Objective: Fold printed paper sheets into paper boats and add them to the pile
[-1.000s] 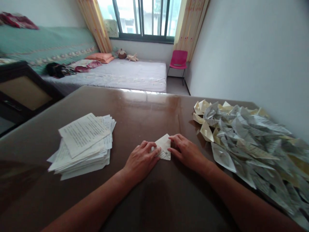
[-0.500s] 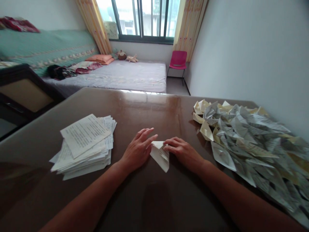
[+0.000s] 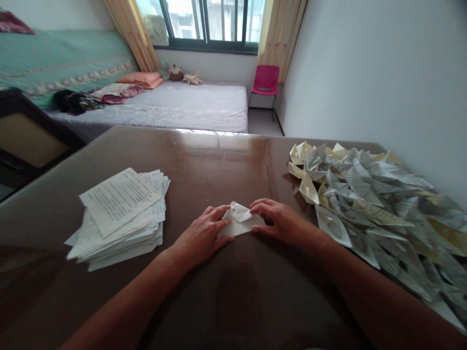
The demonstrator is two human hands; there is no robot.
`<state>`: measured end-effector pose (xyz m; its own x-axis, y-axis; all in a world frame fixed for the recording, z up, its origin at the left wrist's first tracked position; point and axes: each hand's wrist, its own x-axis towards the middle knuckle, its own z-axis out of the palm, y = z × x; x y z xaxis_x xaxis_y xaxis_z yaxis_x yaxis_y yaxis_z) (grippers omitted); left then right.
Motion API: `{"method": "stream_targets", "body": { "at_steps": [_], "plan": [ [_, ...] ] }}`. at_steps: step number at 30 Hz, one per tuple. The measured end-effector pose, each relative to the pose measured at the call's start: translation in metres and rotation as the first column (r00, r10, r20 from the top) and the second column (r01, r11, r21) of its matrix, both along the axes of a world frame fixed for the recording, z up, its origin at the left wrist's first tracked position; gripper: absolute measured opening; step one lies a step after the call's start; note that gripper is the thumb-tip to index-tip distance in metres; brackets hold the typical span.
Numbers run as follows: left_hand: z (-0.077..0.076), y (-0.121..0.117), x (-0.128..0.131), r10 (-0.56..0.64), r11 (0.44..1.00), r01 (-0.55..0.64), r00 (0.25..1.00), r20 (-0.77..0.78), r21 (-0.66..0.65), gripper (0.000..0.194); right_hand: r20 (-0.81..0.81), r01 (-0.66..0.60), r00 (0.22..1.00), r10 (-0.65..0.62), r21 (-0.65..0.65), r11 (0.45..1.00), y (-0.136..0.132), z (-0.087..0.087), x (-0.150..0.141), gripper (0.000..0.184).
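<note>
A small folded sheet of printed paper [image 3: 241, 224] lies on the brown table in front of me, its folded peak pointing away from me. My left hand [image 3: 205, 232] grips its left end, fingers on top and thumb along the near edge. At the opposite end, my right hand [image 3: 280, 221] pinches the paper with curled fingertips and the thumb near the bottom edge. The fingers partly cover both ends of the paper.
A stack of printed sheets [image 3: 120, 209] sits on the table's left side. Many folded paper boats [image 3: 361, 194] are heaped on the right. Past the glossy table [image 3: 204, 160] are a bed [image 3: 204, 107], a pink chair [image 3: 265, 80] and a window.
The paper has turned from a downward-pointing shape to one with its peak facing away. My left hand has closed onto its end; my right hand has shifted its grip. The view has tilted down slightly.
</note>
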<state>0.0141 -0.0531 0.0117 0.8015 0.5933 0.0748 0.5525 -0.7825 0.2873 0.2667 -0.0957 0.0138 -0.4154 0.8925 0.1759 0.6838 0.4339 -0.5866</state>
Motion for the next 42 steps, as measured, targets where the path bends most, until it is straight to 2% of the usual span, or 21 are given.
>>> {"method": "stream_targets", "body": {
  "at_steps": [2, 8, 10, 14, 18, 22, 27, 37, 42],
  "plan": [
    [-0.001, -0.001, 0.0, 0.016, 1.0, -0.016, 1.0, -0.009, 0.015, 0.041, 0.018, -0.051, 0.999, 0.051, -0.006, 0.999, 0.0, -0.001, 0.002, 0.033],
    [0.002, -0.005, 0.003, -0.008, 0.995, 0.012, 0.999, -0.037, 0.095, 0.047, 0.147, -0.135, 0.982, 0.121, 0.09, 0.987, 0.001, -0.004, 0.0, 0.044],
    [0.003, -0.007, 0.005, -0.021, 0.99, 0.029, 0.998, -0.06, 0.141, 0.05, 0.191, -0.146, 0.974, 0.122, 0.118, 0.982, 0.001, -0.003, -0.002, 0.043],
    [0.003, -0.011, 0.009, -0.031, 0.965, 0.055, 0.995, -0.096, 0.255, 0.04, 0.306, -0.164, 0.946, 0.106, 0.169, 0.972, -0.001, -0.002, -0.007, 0.035],
    [-0.001, -0.01, 0.009, -0.046, 0.949, 0.078, 0.993, -0.11, 0.305, 0.041, 0.388, -0.178, 0.918, 0.085, 0.209, 0.962, -0.002, -0.003, -0.01, 0.026],
    [-0.002, -0.006, 0.007, -0.061, 0.958, 0.079, 0.995, -0.075, 0.277, 0.045, 0.362, -0.152, 0.93, 0.068, 0.208, 0.966, -0.002, -0.003, -0.009, 0.023],
    [-0.001, -0.004, 0.006, -0.049, 0.965, 0.064, 0.997, -0.064, 0.254, 0.038, 0.288, -0.074, 0.957, 0.032, 0.136, 0.988, -0.004, 0.001, -0.009, 0.021],
    [0.0, -0.007, 0.006, -0.021, 0.949, 0.049, 0.995, -0.095, 0.31, 0.035, 0.182, 0.012, 0.983, -0.021, 0.051, 0.999, -0.005, 0.0, -0.013, 0.019],
    [-0.002, -0.008, 0.006, -0.011, 0.935, 0.055, 0.992, -0.125, 0.351, 0.031, 0.261, 0.022, 0.965, -0.035, 0.051, 0.998, -0.006, 0.001, -0.014, 0.02]
  ]
}}
